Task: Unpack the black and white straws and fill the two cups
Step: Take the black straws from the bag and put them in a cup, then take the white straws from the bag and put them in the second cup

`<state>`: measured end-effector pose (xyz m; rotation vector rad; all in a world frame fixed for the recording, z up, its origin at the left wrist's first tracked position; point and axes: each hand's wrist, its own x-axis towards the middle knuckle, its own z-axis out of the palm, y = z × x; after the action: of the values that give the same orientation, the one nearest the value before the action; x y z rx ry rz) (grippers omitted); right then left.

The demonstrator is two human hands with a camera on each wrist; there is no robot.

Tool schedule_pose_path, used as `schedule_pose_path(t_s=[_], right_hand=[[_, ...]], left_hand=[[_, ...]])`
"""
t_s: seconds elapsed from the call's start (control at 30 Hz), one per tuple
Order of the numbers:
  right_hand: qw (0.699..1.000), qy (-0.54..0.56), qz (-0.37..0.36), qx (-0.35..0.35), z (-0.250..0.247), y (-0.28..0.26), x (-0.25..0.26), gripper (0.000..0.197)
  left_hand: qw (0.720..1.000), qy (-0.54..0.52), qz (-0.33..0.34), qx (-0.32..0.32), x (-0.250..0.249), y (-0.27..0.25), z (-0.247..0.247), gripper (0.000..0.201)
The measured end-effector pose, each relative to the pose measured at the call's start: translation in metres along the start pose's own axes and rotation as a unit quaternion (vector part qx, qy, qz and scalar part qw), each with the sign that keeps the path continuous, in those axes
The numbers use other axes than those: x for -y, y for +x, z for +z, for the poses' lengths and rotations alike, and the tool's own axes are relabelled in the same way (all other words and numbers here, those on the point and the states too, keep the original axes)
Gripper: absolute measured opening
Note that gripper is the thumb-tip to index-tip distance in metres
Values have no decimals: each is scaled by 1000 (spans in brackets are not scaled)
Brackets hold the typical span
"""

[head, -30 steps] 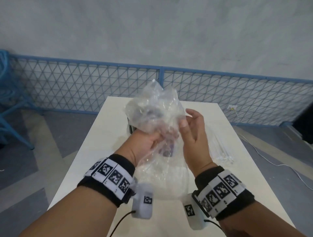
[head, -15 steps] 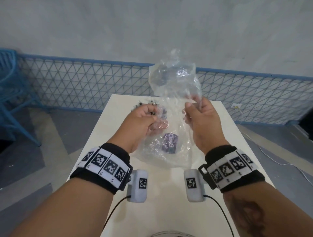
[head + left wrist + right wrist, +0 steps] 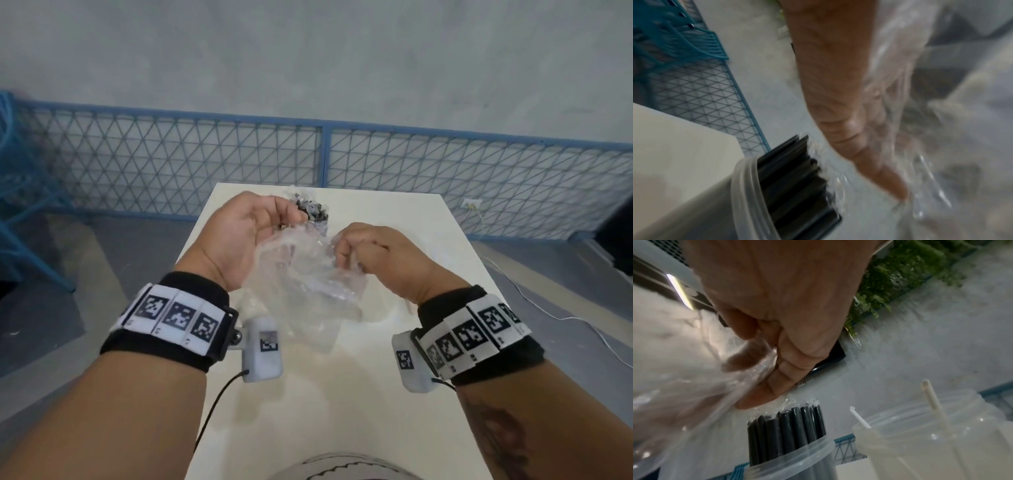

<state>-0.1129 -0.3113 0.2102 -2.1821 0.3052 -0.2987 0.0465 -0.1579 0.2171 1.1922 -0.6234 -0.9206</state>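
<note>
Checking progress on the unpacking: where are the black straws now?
The black straws stand bundled in a clear cup just below the right hand, left of the cup holding white straws in the right wrist view.

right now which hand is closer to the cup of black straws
Left. The left hand has its fingertips right beside the black straws in their cup. The right hand sits further to the right and nearer the person, gripping the plastic bag.

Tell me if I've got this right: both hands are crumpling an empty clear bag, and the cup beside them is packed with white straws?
Nearly. The straws packed in that cup are black, as the right wrist view shows. Both hands, left and right, do hold the bag.
</note>
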Motion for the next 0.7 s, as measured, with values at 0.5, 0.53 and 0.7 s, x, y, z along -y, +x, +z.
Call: schedule_pose_path(t_s=[0.5, 0.53, 0.7], right_hand=[[947, -131, 171, 240, 31, -9, -29, 14], [932, -156, 208, 254, 28, -10, -33, 17], [858, -267, 339, 278, 24, -20, -70, 27]], left_hand=[[755, 548, -359, -30, 89, -1, -107, 15], [734, 580, -344, -82, 100, 3, -115, 10], [739, 495, -238, -391, 126, 23, -134, 42]])
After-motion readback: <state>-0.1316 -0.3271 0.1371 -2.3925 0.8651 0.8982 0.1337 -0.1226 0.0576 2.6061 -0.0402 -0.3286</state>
